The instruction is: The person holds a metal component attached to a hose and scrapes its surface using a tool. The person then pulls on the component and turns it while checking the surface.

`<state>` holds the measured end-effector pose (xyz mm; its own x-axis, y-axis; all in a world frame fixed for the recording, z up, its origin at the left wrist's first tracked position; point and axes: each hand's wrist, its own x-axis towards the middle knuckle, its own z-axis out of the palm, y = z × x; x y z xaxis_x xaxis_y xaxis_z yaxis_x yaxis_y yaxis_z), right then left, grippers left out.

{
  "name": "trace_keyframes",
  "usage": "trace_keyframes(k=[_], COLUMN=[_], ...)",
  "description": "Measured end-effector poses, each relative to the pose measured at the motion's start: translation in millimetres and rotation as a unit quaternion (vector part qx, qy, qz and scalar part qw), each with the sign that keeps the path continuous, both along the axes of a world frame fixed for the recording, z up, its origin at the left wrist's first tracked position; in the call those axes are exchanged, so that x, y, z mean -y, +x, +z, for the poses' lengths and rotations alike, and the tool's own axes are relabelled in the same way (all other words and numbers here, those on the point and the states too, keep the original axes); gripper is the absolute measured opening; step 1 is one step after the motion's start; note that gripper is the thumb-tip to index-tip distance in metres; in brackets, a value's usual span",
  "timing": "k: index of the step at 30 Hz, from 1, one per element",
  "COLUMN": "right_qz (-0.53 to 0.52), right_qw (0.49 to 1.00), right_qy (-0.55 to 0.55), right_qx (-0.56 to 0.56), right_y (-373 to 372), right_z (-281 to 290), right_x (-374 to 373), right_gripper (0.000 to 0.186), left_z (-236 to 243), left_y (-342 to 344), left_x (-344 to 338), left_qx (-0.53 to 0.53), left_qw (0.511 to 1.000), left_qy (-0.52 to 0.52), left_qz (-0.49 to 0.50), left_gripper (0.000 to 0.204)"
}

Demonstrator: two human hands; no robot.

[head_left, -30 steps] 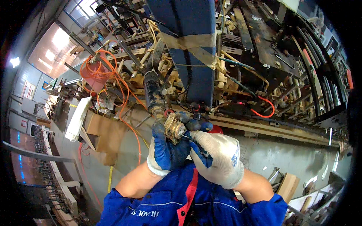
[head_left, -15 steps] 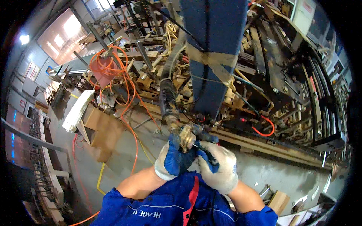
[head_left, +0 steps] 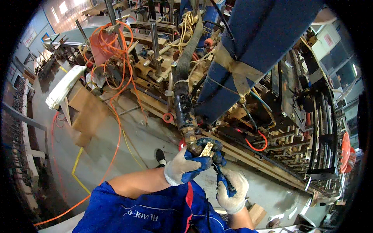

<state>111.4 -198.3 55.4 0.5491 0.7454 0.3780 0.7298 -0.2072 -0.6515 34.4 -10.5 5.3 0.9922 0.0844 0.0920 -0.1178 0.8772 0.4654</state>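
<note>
My left hand (head_left: 187, 167), in a white glove with a blue coated palm, is closed around a brass-coloured pipe fitting (head_left: 207, 149). Dark, stained blue fingertips show on the fitting's far side. The fitting sits at the lower end of a thick black hose (head_left: 184, 106), which has a rusty metal elbow (head_left: 189, 139). Just right of it and lower, my right hand (head_left: 233, 191) wears the same kind of glove. Its fingers are pinched together by a thin dark piece near the fitting, too small to name.
A blue column (head_left: 248, 50) wrapped with brown tape rises beyond my hands, beside machinery (head_left: 287, 93) with rods and rails. Orange air hoses (head_left: 126, 66) hang at the left and trail over the floor. Cardboard (head_left: 87, 112) with a white roll (head_left: 66, 86) stands left; a wooden beam (head_left: 248, 153) runs along the machine's base.
My view has swung, so the column now leans right. My right hand has drawn down and away from the fitting. The left hand stays on it, and a flat brass-coloured face now shows.
</note>
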Motion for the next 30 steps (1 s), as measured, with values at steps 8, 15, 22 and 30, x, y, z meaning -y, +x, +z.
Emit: trace_keyframes(k=[8, 15, 22, 30], right_qz=[0.018, 0.041, 0.027, 0.030], right_qw=[0.988, 0.995, 0.982, 0.999], right_qy=[-0.076, -0.068, -0.118, -0.033], right_qx=[0.131, 0.061, 0.142, -0.008], right_y=[4.6, 10.6, 10.4, 16.4], right_z=[-4.2, -8.7, -3.7, -14.4], right_x=[-13.3, -22.4, -39.8, -41.8], right_gripper=[0.040, 0.036, 0.034, 0.037], left_z=[-12.9, -14.0, -28.6, -29.9], left_y=[-3.2, -3.6, 4.3, 1.9], left_x=[4.8, -1.1, -1.2, -6.0], left_qx=[-0.070, -0.069, -0.028, -0.056], left_qw=[0.997, 0.997, 0.998, 0.998], left_qy=[0.022, 0.027, 0.051, 0.007], left_qz=[0.014, -0.007, 0.018, 0.024], left_gripper=[0.068, 0.054, 0.034, 0.056])
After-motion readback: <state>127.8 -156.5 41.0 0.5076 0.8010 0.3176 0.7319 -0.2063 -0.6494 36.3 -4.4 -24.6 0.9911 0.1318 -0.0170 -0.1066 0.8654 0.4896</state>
